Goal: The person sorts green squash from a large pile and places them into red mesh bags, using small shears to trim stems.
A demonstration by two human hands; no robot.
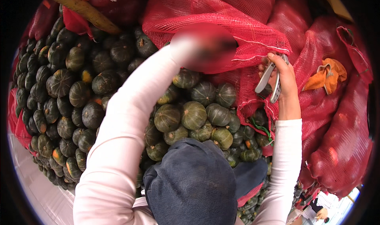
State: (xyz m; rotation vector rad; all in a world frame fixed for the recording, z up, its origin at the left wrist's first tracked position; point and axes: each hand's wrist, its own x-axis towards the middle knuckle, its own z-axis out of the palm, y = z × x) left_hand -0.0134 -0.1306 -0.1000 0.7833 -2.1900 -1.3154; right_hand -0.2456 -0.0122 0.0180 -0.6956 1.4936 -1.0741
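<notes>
A blurred patch covers my left hand at the upper middle, beside the open edge of a red mesh sack; its fingers and anything in them are hidden. Further right, my right hand holds a two-handled metal hand tool against that sack's edge. The tool's handles are spread and its jaws are hard to see. Dark green squashes lie piled below the sack, between my white sleeves. A green cord hangs by the mesh below my right hand.
Many more squashes form a large heap at left. Filled red mesh sacks lie at right, with an orange glove on the mesh. A dark blue cap fills the bottom middle. A person is small at lower right.
</notes>
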